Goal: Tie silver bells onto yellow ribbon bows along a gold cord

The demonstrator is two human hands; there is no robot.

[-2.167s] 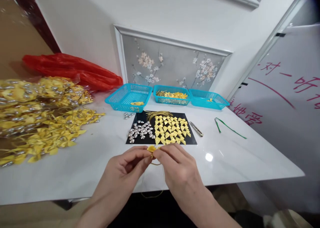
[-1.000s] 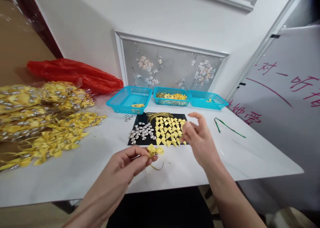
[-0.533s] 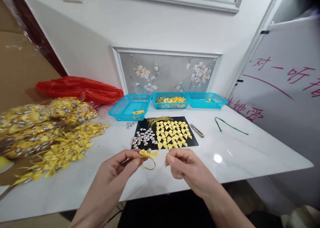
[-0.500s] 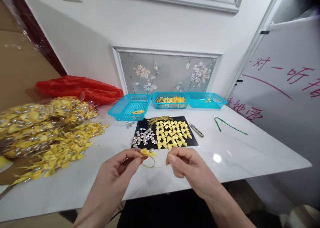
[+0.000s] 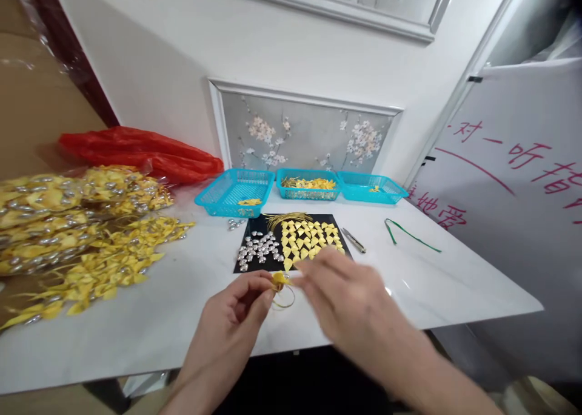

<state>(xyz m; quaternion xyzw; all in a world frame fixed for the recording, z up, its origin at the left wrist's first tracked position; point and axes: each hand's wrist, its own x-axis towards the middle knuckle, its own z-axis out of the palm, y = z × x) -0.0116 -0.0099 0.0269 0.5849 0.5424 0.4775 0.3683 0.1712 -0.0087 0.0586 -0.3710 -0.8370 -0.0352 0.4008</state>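
My left hand (image 5: 240,309) pinches a yellow bow (image 5: 279,278) with a thin gold cord (image 5: 286,304) looping below it. Close to the bow's right side is my right hand (image 5: 345,300), smeared by motion; whether its fingertips hold anything is not clear. Just beyond, a black mat (image 5: 273,221) carries rows of yellow bows (image 5: 309,236), silver beads (image 5: 261,248) at its left and a bundle of gold cords (image 5: 286,219) along its back edge.
Three blue baskets (image 5: 236,187) line the wall. A cutter knife (image 5: 354,240) lies right of the mat, with a green ribbon (image 5: 411,236) farther right. Yellow garlands (image 5: 113,254) pile up at the left before a red bag (image 5: 140,154).
My right hand has moved left and up, up to the bow. My left hand has shifted slightly right with the bow still in its fingers, and the camera view has turned a little.
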